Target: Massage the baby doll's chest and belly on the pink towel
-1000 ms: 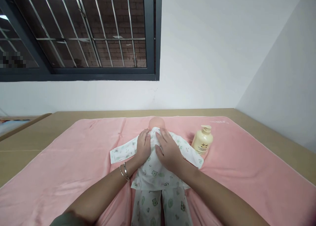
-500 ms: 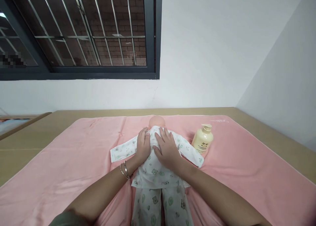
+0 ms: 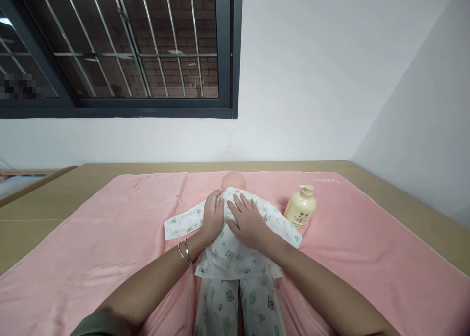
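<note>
A baby doll (image 3: 234, 180) lies on a pink sheet, its bald head pointing away from me and its face not showing. It wears a white printed top (image 3: 235, 265) with the sleeves spread to both sides, and matching pants (image 3: 253, 301). My left hand (image 3: 213, 215) rests against the left side of the doll's upper body, fingers extended. Flat on the middle of the top lies my right hand (image 3: 249, 223), its fingers spread. Neither hand grips anything. Beside the right sleeve stands a pale yellow pump bottle (image 3: 301, 207).
The pink sheet (image 3: 125, 228) covers most of a tan surface (image 3: 44, 218), whose back edge meets a white wall (image 3: 293, 81). A barred window (image 3: 139, 47) with a dark frame is at the upper left.
My right hand has slid slightly down and to the left on the top. The right sleeve's cloth has shifted a little. My left hand stays where it was.
</note>
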`<state>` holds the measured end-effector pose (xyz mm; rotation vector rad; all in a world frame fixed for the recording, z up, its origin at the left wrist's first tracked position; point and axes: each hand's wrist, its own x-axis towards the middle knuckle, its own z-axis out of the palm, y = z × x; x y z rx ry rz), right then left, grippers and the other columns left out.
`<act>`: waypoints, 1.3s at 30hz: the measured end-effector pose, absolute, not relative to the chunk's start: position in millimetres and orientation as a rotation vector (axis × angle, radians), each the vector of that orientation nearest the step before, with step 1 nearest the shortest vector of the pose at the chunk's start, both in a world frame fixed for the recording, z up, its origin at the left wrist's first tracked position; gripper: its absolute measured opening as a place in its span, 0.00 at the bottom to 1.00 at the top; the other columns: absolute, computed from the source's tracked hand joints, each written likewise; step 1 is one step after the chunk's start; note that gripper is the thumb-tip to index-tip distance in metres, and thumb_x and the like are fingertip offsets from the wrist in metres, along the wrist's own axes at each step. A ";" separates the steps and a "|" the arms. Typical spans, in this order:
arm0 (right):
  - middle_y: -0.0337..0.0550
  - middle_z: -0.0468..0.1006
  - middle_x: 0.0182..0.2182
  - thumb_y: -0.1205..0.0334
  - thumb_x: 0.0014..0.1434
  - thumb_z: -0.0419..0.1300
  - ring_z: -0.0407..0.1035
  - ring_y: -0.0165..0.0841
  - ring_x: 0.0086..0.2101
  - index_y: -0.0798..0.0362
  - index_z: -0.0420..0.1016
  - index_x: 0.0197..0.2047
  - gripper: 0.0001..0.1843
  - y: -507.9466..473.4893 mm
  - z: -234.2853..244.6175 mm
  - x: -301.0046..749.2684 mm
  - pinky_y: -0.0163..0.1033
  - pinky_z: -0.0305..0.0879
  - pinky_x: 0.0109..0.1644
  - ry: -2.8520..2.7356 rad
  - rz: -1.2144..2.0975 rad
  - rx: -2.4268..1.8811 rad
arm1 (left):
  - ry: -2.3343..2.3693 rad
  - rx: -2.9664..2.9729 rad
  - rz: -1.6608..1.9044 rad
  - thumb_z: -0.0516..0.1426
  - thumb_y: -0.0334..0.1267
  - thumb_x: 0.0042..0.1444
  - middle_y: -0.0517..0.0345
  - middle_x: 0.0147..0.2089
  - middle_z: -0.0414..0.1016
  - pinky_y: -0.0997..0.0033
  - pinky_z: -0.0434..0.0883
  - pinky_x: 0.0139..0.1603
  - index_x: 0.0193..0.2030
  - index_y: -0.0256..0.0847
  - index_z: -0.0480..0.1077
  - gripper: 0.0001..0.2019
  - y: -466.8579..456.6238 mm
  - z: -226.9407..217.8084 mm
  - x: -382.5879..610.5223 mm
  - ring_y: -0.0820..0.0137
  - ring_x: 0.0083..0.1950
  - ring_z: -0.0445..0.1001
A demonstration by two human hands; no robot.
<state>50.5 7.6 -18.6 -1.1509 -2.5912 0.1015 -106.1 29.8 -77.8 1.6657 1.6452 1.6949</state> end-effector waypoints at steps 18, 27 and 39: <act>0.56 0.53 0.68 0.48 0.68 0.42 0.45 0.49 0.67 0.59 0.68 0.61 0.30 15.3 101.2 205.5 0.52 0.54 0.65 -2.248 0.131 -1.835 | 0.700 0.524 1.194 0.52 0.42 0.57 0.39 0.53 0.70 0.62 0.73 0.47 0.43 0.33 0.72 0.15 26.3 54.8 9.0 0.58 0.50 0.75; 0.60 0.73 0.52 0.60 0.67 0.44 0.69 0.45 0.53 0.59 0.73 0.49 0.20 35.5 88.8 188.4 0.43 0.65 0.50 -2.403 0.066 -1.909 | 0.661 0.254 0.943 0.44 0.46 0.64 0.49 0.33 0.69 0.69 0.72 0.31 0.53 0.25 0.64 0.24 56.0 51.1 64.7 0.67 0.30 0.71; 0.56 0.81 0.37 0.58 0.68 0.43 0.75 0.43 0.40 0.58 0.78 0.38 0.23 31.3 94.0 159.8 0.48 0.58 0.53 -2.306 -0.398 -2.133 | 0.772 0.358 0.745 0.48 0.45 0.62 0.38 0.47 0.73 0.55 0.72 0.46 0.53 0.28 0.66 0.21 9.8 25.2 8.0 0.55 0.46 0.77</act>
